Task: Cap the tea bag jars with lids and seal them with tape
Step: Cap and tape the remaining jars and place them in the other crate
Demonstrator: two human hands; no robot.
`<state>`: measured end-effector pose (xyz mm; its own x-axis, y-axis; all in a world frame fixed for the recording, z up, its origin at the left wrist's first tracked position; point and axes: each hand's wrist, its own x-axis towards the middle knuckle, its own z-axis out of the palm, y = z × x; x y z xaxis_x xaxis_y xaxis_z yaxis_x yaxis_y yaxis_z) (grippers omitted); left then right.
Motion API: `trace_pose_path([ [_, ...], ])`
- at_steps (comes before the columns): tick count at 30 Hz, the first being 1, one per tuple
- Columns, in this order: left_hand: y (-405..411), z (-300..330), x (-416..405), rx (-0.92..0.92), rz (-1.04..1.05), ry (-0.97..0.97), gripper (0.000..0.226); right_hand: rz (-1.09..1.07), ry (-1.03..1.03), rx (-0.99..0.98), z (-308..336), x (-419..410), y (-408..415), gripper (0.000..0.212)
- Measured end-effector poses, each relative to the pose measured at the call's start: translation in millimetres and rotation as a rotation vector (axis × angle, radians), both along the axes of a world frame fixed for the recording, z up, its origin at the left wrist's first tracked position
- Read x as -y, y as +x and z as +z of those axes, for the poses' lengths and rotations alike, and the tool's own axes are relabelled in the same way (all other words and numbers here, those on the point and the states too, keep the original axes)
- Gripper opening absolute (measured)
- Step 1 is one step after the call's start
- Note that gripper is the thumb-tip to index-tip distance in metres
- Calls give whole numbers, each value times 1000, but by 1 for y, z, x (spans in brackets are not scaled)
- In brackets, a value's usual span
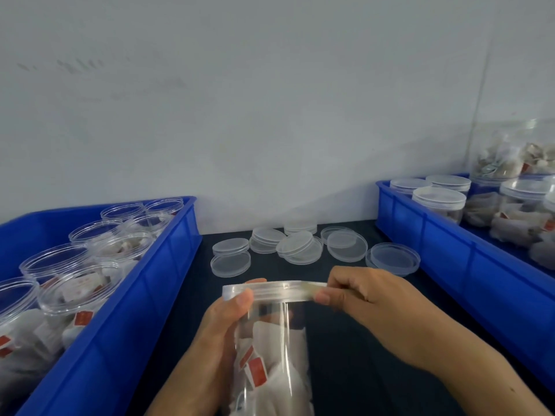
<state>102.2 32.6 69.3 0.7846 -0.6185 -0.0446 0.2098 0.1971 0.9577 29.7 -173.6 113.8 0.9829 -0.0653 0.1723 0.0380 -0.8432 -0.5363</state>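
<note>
- The left hand [222,334] grips a clear jar [270,349] around its upper wall, thumb lying just under the lid [270,291]; the jar is held over the dark bench [345,340], between the two crates.
- The jar holds white tea bags with red tags, and its lid is on.
- The right hand [369,301] pinches a strip of clear tape [312,291] with thumb and forefinger at the lid's right edge; the tape lies along the lid's rim.
- Loose clear lids [295,247] lie scattered and partly stacked on the bench beyond the hands.
- A blue crate [126,310] on the left holds uncapped jars of tea bags.
- A blue crate [450,250] on the right holds capped jars.
</note>
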Motion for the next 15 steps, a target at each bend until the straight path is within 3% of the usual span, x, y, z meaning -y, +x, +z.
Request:
trace_pose_path([
  [5, 2, -6, 0, -4, -3, -44, 118, -29, 34, 30, -3, -3, 1, 57],
  [15, 6, -8, 1, 10, 19, -53, 112, -79, -30, 103, -8, -6, 2, 66],
])
